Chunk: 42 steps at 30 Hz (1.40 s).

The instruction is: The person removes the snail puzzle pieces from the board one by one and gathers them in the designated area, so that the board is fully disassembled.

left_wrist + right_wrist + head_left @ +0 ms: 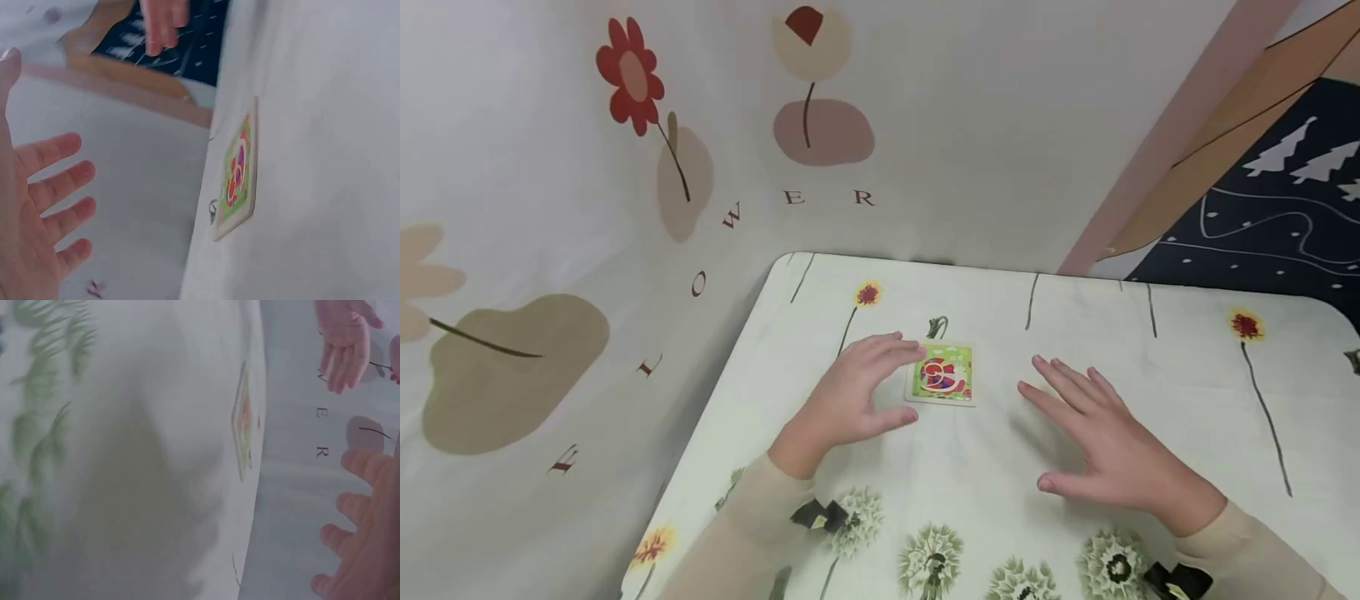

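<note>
A small square puzzle board (942,375) lies flat on the table, green with a red, purple and white snail-like picture and a pale wooden border. My left hand (857,396) hovers just left of it, fingers extended and thumb apart, fingertips overlapping the board's edge in the head view. To the right of the board my right hand (1101,446) is held above the cloth, fingers spread, holding nothing. In the left wrist view the board (237,172) lies apart from the left fingers (65,184). The right wrist view shows the board (242,425) blurred, beyond the right hand's shadow.
A white cloth with printed flowers covers the table (985,475). Behind and to the left hangs a pale curtain-like backdrop (970,150) with flower prints and letters. A dark panel with white trees (1270,208) is at the far right. Black bands sit at both sleeves.
</note>
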Motion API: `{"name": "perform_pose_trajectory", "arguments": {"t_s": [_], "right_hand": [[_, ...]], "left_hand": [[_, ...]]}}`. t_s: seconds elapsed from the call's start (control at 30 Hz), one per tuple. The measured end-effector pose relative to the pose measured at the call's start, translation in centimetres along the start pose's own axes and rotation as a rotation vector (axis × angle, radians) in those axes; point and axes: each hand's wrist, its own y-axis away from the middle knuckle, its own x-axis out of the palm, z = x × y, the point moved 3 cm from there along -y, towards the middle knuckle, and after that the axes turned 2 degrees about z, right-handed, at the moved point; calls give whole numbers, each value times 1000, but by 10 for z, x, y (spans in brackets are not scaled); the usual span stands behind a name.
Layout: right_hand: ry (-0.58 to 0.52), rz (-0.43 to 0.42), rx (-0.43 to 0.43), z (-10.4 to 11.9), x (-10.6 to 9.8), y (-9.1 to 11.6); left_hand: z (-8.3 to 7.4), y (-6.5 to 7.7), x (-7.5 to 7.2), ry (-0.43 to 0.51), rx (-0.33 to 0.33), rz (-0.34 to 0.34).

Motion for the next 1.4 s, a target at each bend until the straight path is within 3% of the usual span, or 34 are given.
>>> {"name": "perform_pose_trajectory", "arguments": {"t_s": [0.17, 0.4, 0.63, 0.93, 1.17, 1.4], "right_hand": [[-128, -69, 8, -1, 11, -13], [-308, -115, 75, -3, 34, -36], [-405, -176, 204, -3, 63, -61], [-444, -235, 247, -1, 88, -88], [-475, -307, 257, -2, 100, -102], [-445, -296, 320, -3, 109, -114]], "left_hand": [[24, 3, 18, 127, -167, -122], [48, 3, 51, 218, -302, -139], [58, 5, 69, 171, -351, -128], [63, 6, 83, 22, -368, -87], [63, 4, 83, -28, -399, -3], [65, 6, 83, -83, -424, 39]]}}
